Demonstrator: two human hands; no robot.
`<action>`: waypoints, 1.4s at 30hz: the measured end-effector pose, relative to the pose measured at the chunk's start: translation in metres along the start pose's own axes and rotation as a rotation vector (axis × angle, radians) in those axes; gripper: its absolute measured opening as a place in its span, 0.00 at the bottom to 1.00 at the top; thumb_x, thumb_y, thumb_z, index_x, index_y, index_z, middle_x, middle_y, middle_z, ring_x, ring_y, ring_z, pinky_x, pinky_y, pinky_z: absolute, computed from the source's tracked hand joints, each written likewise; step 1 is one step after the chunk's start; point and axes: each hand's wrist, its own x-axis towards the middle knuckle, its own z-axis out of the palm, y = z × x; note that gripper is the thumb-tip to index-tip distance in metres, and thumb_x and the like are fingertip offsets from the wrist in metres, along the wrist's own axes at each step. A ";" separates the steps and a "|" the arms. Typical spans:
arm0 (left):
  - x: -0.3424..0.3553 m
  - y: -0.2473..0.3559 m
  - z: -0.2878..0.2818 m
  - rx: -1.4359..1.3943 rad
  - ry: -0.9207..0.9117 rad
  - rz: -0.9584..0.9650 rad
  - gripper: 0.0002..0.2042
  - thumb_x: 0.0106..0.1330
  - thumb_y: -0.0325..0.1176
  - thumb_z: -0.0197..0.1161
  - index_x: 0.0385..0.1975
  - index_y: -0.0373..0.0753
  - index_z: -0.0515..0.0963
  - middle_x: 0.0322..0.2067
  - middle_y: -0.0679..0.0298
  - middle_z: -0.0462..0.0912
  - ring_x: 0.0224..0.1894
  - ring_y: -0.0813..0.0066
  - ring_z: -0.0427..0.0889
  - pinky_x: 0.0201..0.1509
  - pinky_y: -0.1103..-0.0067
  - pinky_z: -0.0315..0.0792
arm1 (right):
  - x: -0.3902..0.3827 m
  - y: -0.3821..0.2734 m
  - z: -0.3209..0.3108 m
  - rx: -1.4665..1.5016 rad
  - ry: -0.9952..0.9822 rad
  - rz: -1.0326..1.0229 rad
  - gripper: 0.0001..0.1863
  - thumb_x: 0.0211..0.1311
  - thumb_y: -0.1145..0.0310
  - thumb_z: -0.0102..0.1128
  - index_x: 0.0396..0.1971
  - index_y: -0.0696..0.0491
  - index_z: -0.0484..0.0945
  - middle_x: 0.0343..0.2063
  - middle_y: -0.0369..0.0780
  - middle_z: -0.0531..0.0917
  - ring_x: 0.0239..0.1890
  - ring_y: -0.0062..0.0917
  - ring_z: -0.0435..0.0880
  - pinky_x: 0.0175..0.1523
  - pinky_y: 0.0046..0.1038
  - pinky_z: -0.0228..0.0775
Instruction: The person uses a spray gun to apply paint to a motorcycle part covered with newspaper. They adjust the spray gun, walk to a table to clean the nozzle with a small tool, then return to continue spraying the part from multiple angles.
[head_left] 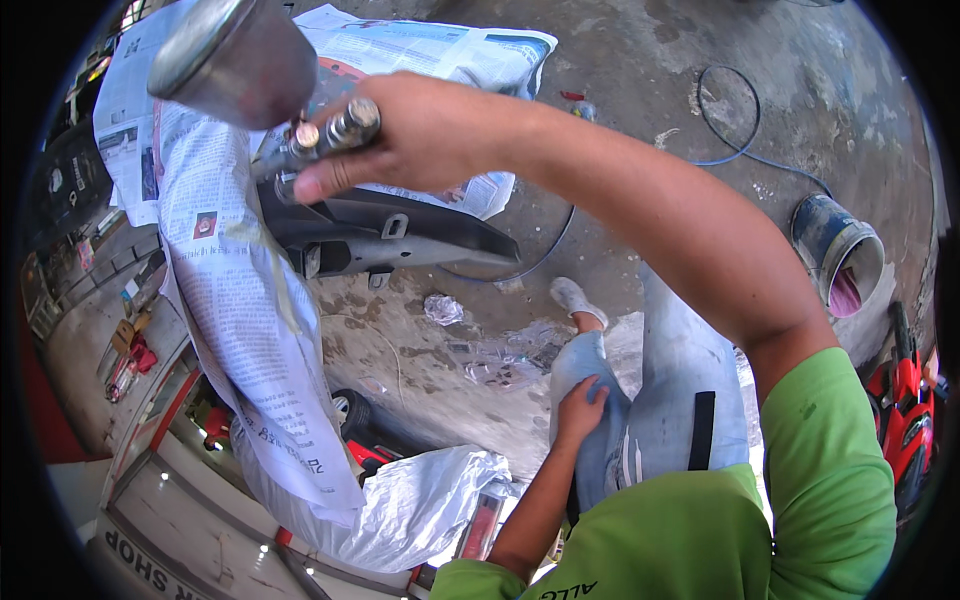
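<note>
My right hand (400,135) reaches across to the upper left and is wrapped round a metal spray gun (345,125). A grey cup (240,70) sits on top of the gun, tilted. Below the gun is a black plastic panel (400,230) with slots and tabs. Newspaper (240,310) covers the long piece beside it, and more newspaper sheets (450,50) spread behind my hand. The gun's nozzle and trigger are mostly hidden. My left hand (583,408) rests on my bent knee, fingers apart, holding nothing.
A blue hose (745,145) loops over the stained concrete floor. At the right stands a tilted bucket (838,255) with a pink cloth in it, near a red motorcycle (908,420). Clear plastic sheeting (410,510) hangs at the lower left; crumpled foil (443,309) lies on the floor.
</note>
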 end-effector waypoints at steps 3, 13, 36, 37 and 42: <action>-0.001 0.010 0.022 -0.161 -0.061 -0.024 0.20 0.70 0.44 0.65 0.57 0.39 0.80 0.47 0.46 0.86 0.50 0.52 0.87 0.55 0.66 0.79 | 0.013 -0.005 -0.007 -0.081 0.068 0.130 0.31 0.62 0.39 0.67 0.52 0.50 0.83 0.35 0.44 0.86 0.38 0.34 0.88 0.46 0.36 0.81; 0.010 0.114 0.033 -0.112 -0.139 0.263 0.27 0.72 0.45 0.61 0.65 0.35 0.71 0.62 0.42 0.75 0.62 0.44 0.77 0.65 0.63 0.72 | -0.012 -0.009 -0.028 -0.174 -0.148 0.080 0.29 0.63 0.40 0.66 0.46 0.52 0.84 0.28 0.41 0.86 0.29 0.28 0.85 0.37 0.33 0.76; 0.007 0.147 0.057 0.067 -0.171 0.340 0.35 0.74 0.52 0.57 0.74 0.38 0.57 0.64 0.24 0.64 0.62 0.27 0.72 0.66 0.57 0.70 | 0.012 0.036 -0.046 -0.297 -0.086 0.038 0.36 0.54 0.29 0.67 0.52 0.44 0.86 0.37 0.42 0.90 0.44 0.39 0.87 0.50 0.38 0.76; 0.007 0.150 0.057 0.088 -0.191 0.322 0.35 0.74 0.52 0.56 0.75 0.38 0.57 0.64 0.23 0.64 0.62 0.27 0.72 0.66 0.57 0.70 | 0.007 0.044 -0.051 -0.302 -0.105 0.057 0.36 0.54 0.30 0.68 0.50 0.44 0.87 0.35 0.42 0.89 0.42 0.39 0.87 0.48 0.38 0.76; 0.007 0.155 0.060 0.135 -0.183 0.317 0.36 0.75 0.52 0.55 0.76 0.38 0.54 0.63 0.20 0.62 0.61 0.24 0.72 0.66 0.55 0.70 | -0.032 0.073 -0.068 -0.140 -0.207 0.062 0.26 0.57 0.40 0.72 0.44 0.47 0.89 0.32 0.40 0.90 0.35 0.34 0.86 0.44 0.36 0.75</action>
